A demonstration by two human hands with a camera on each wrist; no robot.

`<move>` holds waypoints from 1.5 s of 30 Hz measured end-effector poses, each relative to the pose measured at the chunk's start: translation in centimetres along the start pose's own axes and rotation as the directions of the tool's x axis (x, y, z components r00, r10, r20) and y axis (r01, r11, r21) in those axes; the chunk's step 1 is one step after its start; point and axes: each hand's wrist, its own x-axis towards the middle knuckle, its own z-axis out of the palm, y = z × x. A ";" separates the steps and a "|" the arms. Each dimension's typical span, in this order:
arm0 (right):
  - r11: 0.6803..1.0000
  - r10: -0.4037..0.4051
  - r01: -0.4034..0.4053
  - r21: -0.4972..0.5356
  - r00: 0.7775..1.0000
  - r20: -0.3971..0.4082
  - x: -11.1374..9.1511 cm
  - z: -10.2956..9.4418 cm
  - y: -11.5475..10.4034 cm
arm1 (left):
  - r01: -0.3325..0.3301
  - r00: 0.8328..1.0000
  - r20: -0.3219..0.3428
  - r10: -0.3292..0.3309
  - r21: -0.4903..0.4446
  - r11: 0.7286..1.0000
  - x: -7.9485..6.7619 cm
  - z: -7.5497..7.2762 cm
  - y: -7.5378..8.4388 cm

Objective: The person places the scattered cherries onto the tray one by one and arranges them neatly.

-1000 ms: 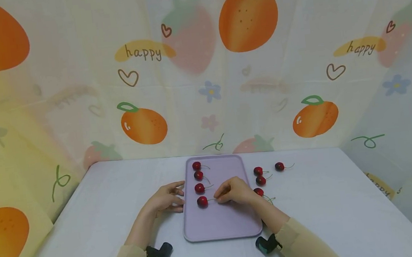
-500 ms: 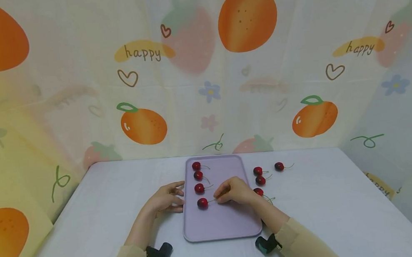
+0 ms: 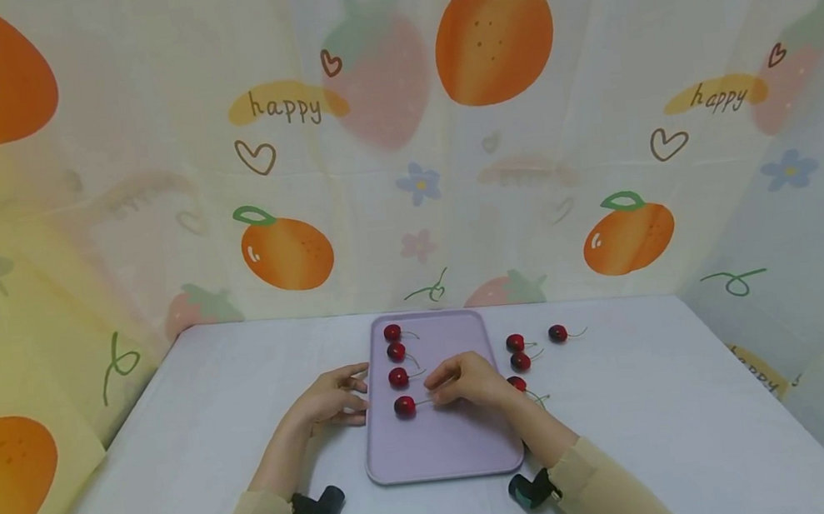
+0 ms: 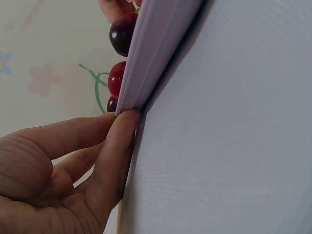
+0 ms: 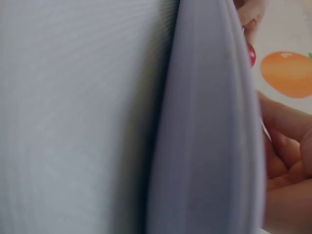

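Observation:
On the lilac tray [image 3: 448, 454], several red cherries stand in a column along the left side, stems pointing right. Over the tray's middle is my right hand [image 3: 470, 381], its index finger and thumb slightly parted at the stem end of the nearest cherry [image 3: 405, 407]. My left hand [image 3: 332, 398] rests its extended fingertips against the tray's left edge. The left wrist view shows those fingertips [image 4: 127, 119] at the rim, with cherries [image 4: 117, 79] just above it. In the right wrist view, the tray wall [image 5: 204, 146] covers part of my right hand [image 5: 287, 151].
Right of the tray, several more cherries [image 3: 516, 343] lie on the white table [image 3: 623, 402], one [image 3: 558, 333] set farther out. My right forearm overlaps some of them. A fruit-print cloth [image 3: 409, 232] hangs behind the table.
The nearest cherry has shifted very slightly toward me. My right index finger has lifted a little from the thumb, freeing the stem. The left hand stays in place.

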 end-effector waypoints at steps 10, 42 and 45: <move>0.995 -0.035 0.034 0.090 0.999 0.009 -0.2 -1.0 -0.2 | 0.012 1.000 0.005 -0.012 0.004 1.000 -0.2 0.0 0.0; 0.983 0.047 0.004 0.185 0.962 -0.268 -4.3 -11.4 2.9 | 0.019 1.000 -0.022 -0.019 0.003 1.000 -0.1 0.1 0.1; 0.983 0.056 0.003 0.181 0.946 -0.318 -4.8 -12.5 3.7 | 0.021 1.000 -0.022 -0.021 0.005 1.000 -0.1 0.1 0.1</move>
